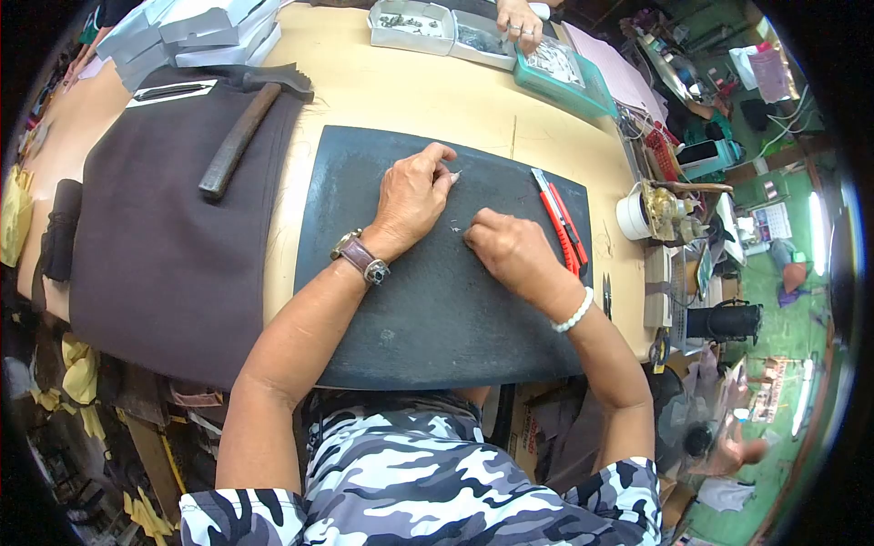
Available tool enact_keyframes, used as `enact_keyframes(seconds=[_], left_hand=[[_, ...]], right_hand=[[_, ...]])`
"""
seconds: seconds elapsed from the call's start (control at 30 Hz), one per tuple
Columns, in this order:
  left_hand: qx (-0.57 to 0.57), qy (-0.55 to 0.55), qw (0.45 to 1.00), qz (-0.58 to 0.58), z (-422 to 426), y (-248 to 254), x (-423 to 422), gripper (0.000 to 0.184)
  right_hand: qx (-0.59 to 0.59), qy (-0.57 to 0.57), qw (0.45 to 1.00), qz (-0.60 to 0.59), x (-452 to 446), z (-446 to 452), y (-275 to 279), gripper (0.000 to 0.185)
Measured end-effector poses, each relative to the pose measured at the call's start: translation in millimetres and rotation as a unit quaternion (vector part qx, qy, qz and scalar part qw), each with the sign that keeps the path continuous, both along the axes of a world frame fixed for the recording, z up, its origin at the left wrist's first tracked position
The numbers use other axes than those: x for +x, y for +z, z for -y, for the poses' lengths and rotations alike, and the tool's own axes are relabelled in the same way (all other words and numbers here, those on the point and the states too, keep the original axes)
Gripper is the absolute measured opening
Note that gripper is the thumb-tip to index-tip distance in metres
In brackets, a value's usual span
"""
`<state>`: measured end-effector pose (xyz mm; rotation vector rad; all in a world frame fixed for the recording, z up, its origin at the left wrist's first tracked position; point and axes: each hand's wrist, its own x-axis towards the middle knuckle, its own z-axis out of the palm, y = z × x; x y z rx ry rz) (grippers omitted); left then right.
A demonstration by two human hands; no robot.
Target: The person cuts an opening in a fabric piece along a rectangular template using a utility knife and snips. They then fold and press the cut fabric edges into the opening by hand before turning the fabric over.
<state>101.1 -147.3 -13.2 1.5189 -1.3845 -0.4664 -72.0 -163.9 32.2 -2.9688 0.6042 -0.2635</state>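
Note:
My left hand (pixel 414 196), with a watch on its wrist, is closed over the upper middle of the black mat (pixel 382 341). A tiny pale, shiny bit (pixel 457 176) shows at its thumb and fingertip, too small to name. Lower and to the right, my right hand (pixel 514 247) is closed, fingertips pressed together close to the mat; what they hold, if anything, is hidden. Tiny light specks (pixel 454 227) lie on the mat beside those fingertips. A red utility knife (pixel 564 223) lies on the mat to the right of my right hand.
A hammer (pixel 238 141) rests on dark cloth (pixel 173 246) at left. White boxes (pixel 191 36) are stacked behind it. At the back, another person's hand (pixel 520 23) is over trays of small parts, near a teal box (pixel 583 86). Tweezers (pixel 607 293) lie right of the mat.

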Motion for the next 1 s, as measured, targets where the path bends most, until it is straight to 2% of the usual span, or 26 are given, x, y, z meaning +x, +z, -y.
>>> enact_keyframes(seconds=[0.1,0.23,0.4,0.5,0.6,0.73,0.87,0.97,1.0], left_hand=[[-0.003,0.006,1.0,0.007,-0.6,0.4,0.2,0.022],[-0.012,0.006,1.0,0.005,0.2,-0.7,0.3,0.022],[-0.023,0.005,1.0,-0.001,0.4,-2.7,0.4,0.022],[-0.015,0.004,1.0,0.001,0.4,-0.4,0.0,0.022],[-0.017,0.008,1.0,0.005,-0.3,0.0,0.5,0.022],[-0.021,0.003,1.0,0.01,1.7,-3.6,0.7,0.022],[-0.022,0.004,1.0,0.006,1.0,-3.7,0.4,0.022],[-0.019,-0.001,1.0,0.008,-0.3,-0.4,0.5,0.021],[-0.02,-0.001,1.0,0.012,-0.2,0.1,1.1,0.022]], right_hand=[[-0.064,0.005,0.998,-0.026,5.6,-5.8,0.3,0.011],[0.056,-0.007,0.996,0.075,8.8,9.1,1.9,0.007],[-0.124,0.044,0.99,-0.056,19.3,-5.9,0.7,0.006],[-0.078,0.017,0.995,-0.057,20.8,0.5,-3.1,0.007],[0.098,-0.051,0.993,0.039,18.6,19.7,3.5,0.007],[0.054,-0.034,0.997,0.039,20.2,18.5,1.1,0.007],[-0.091,0.02,0.989,-0.111,27.7,2.4,5.4,0.008],[-0.152,0.051,0.985,-0.068,29.1,2.8,-2.5,0.008],[-0.091,0.017,0.993,-0.067,28.3,5.8,-1.1,0.009]])
